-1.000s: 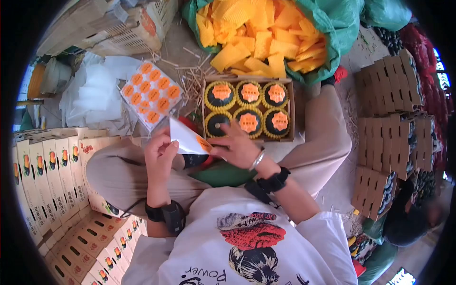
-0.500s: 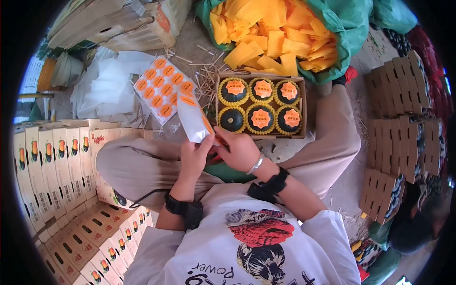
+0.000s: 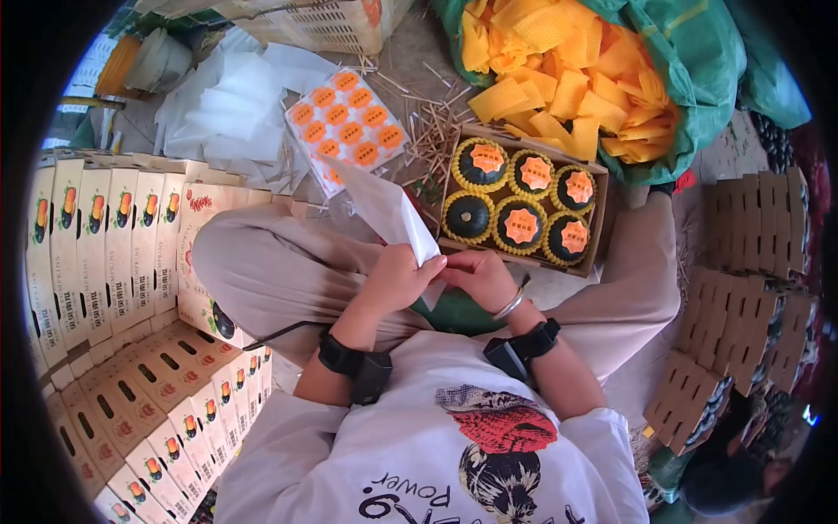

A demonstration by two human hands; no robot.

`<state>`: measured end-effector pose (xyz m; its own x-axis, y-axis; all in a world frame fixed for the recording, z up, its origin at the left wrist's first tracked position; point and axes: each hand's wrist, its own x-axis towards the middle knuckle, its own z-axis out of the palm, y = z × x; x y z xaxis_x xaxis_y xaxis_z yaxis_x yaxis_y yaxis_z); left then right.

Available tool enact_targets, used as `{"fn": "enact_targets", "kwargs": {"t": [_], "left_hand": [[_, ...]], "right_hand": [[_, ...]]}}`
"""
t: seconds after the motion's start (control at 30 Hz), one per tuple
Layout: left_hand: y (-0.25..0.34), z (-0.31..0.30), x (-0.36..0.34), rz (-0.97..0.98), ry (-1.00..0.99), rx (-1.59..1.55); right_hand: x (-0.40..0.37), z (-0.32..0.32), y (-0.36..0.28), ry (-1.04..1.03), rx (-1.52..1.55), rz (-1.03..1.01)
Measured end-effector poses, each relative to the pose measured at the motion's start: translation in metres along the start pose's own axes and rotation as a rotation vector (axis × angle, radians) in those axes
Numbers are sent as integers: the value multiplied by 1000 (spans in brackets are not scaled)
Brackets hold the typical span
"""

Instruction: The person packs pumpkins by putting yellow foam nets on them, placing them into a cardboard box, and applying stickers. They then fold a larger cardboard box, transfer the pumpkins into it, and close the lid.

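A white backing sheet (image 3: 393, 212) is pinched in my left hand (image 3: 403, 278), its far end bent up toward the sticker sheets. My right hand (image 3: 482, 281) meets the left at the fingertips, closed on something I cannot make out. Beyond them a cardboard box (image 3: 521, 254) holds several dark green pumpkins in yellow foam nets. All but the front-left pumpkin (image 3: 467, 217) carry an orange star-shaped sticker (image 3: 521, 225). Sheets of orange stickers (image 3: 351, 127) lie on the ground to the left of the box.
Printed cartons (image 3: 96, 253) are stacked at the left. A green sack (image 3: 698, 83) of orange foam nets (image 3: 559, 65) stands behind the box. White sheets (image 3: 223, 105) and a plastic crate (image 3: 327, 31) lie at the back left. Filled cartons (image 3: 724, 323) stand at the right.
The view has shifted, so the box and sack appear further right. The sheet has turned so its orange stickers no longer show, and my right hand has moved to the right side of its edge.
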<state>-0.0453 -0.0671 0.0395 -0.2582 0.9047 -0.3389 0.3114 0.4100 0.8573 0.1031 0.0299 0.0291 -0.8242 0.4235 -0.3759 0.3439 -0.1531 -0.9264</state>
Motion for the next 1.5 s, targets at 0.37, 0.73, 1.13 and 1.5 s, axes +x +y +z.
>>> {"fn": "enact_targets", "kwargs": {"t": [0.37,0.73,1.13,1.5], "left_hand": [[2,-12,-2,-104,-57,-186],[-4,-37,6,-143,431,40],[103,-161,55,220,622,-319],[-153,-118,168,-96,304,-1629]], "right_hand": [[5,-20,27,46,592,346],[61,-9,72,651,-1282,-493],[69,-32,73,198,-1267,-351],[75,-37,62,82,-1228,-224]]}}
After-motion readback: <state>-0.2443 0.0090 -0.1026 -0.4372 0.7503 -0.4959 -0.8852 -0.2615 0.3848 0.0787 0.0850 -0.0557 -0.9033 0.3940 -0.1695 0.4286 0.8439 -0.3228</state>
